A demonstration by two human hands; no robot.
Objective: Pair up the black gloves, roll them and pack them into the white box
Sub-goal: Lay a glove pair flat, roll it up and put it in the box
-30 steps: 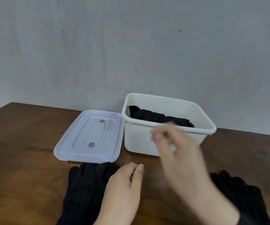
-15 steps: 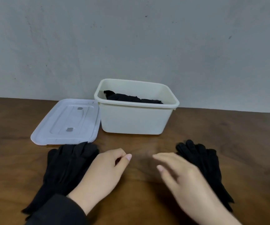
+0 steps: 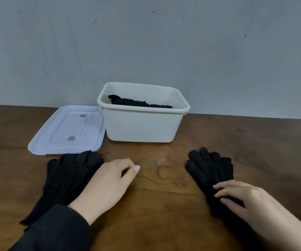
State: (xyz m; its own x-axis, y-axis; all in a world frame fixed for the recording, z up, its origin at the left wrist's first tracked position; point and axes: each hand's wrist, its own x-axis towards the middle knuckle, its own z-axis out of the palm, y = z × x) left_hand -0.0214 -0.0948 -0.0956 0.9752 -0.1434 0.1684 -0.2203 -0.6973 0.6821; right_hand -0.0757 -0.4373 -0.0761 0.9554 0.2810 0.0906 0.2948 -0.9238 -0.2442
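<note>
At lower right of the frame the right hand [image 3: 247, 201] rests its fingers [image 3: 224, 187], nearly straight, on a stack of black gloves [image 3: 211, 169] on the wooden surface [image 3: 160, 178]. At lower left the left hand [image 3: 106, 185], loosely curled and holding nothing, lies beside another glove stack [image 3: 70, 174]. The white box [image 3: 142, 125] at centre holds rolled black gloves [image 3: 137, 102], its lid [image 3: 68, 130] flat just left.

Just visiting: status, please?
Left hand idle beside left gloves. Right hand touching right gloves. White box open, unobstructed.

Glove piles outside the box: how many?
2: left pile below the lid, beside the left hand; right pile under the right hand. More gloves in the box.
</note>
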